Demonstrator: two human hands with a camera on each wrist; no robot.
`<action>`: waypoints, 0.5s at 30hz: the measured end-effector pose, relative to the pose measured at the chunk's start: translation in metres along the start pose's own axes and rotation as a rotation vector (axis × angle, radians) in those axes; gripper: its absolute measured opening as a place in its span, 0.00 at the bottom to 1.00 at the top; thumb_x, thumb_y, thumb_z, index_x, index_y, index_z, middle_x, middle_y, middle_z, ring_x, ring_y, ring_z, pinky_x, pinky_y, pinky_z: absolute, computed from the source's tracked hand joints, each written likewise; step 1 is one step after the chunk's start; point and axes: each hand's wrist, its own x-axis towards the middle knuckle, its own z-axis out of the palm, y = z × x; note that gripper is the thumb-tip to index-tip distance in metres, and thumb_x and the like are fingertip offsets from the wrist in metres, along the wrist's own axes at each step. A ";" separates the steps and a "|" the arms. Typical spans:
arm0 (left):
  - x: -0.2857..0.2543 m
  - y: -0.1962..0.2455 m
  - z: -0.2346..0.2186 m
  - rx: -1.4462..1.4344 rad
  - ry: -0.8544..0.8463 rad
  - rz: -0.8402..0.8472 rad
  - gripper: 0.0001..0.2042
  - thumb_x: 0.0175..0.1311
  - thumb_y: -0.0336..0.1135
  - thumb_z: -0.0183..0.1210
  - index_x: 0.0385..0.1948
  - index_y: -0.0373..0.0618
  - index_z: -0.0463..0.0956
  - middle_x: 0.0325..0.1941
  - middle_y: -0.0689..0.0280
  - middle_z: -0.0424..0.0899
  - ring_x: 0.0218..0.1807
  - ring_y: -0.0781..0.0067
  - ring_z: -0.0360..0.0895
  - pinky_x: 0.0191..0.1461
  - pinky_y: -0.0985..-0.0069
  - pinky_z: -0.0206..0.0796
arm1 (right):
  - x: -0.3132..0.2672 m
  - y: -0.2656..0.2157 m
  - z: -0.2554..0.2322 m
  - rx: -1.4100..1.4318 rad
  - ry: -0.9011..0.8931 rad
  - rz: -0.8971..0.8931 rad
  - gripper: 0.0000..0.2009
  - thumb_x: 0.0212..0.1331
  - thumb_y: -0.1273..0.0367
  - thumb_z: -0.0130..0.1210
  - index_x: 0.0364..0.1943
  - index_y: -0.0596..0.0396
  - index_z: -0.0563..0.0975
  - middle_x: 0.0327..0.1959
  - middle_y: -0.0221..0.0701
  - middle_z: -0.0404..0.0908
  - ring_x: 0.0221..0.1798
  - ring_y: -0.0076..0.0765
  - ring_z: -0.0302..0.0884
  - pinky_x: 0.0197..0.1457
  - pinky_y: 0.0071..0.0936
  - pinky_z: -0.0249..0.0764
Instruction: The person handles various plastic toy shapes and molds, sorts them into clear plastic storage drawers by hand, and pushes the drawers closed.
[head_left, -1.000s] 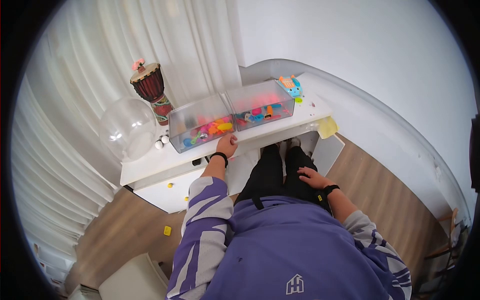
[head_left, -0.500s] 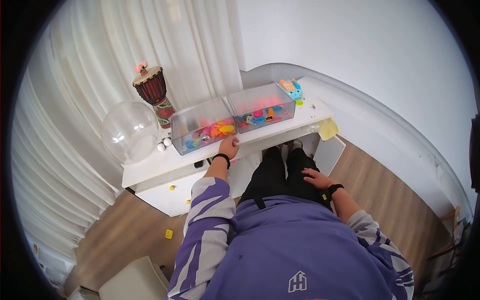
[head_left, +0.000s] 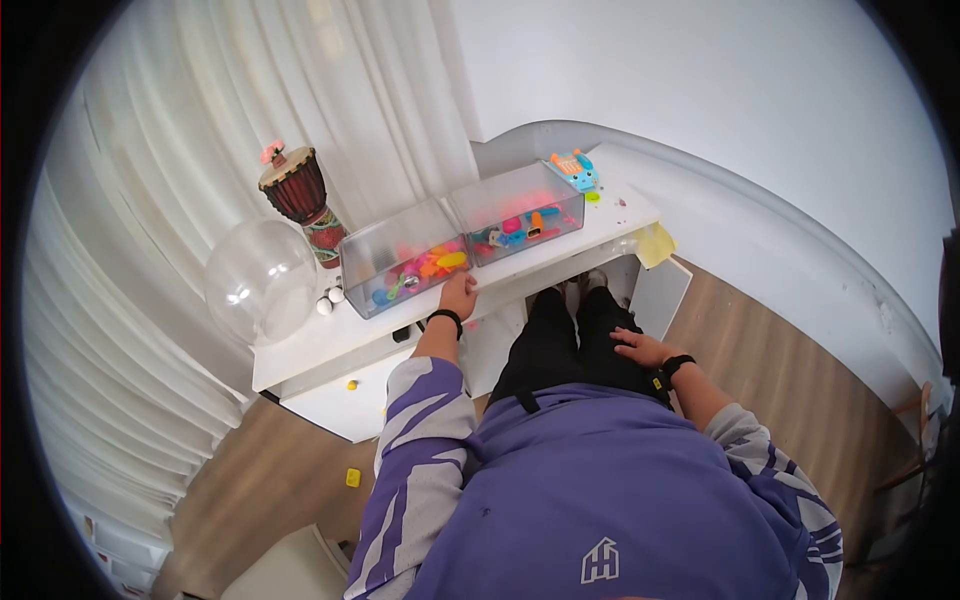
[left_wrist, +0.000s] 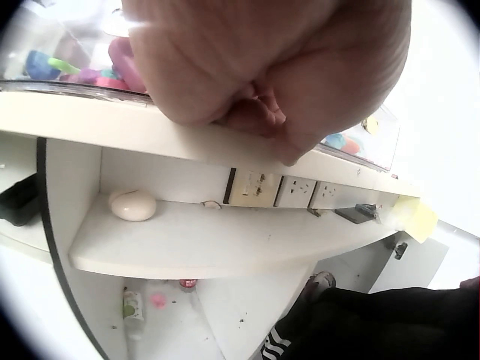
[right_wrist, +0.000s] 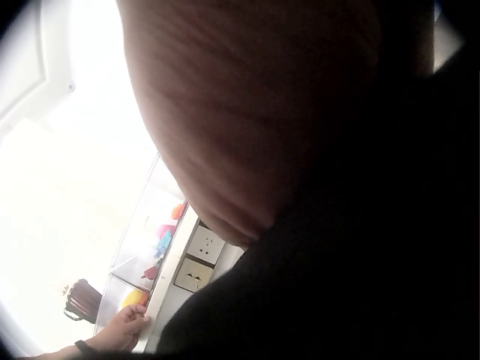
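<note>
On the white desk [head_left: 560,262] edge by curtains [head_left: 200,130], left hand [head_left: 459,296] fingers curl, holding nothing.

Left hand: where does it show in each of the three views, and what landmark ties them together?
Head: left hand left of centre, resting on the white table's front edge by the left clear bin.
Left wrist: fills the top, curled on the table edge.
Right wrist: small, at the bottom left.
Shared landmark: the clear bins of coloured toys.
</note>
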 end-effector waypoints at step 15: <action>0.002 -0.004 0.005 0.026 0.007 0.002 0.15 0.65 0.26 0.76 0.51 0.44 0.82 0.38 0.58 0.87 0.43 0.54 0.88 0.51 0.59 0.80 | 0.007 0.007 -0.003 -0.031 -0.050 0.060 0.34 0.87 0.49 0.58 0.91 0.38 0.66 0.99 0.44 0.46 0.98 0.54 0.52 0.96 0.43 0.52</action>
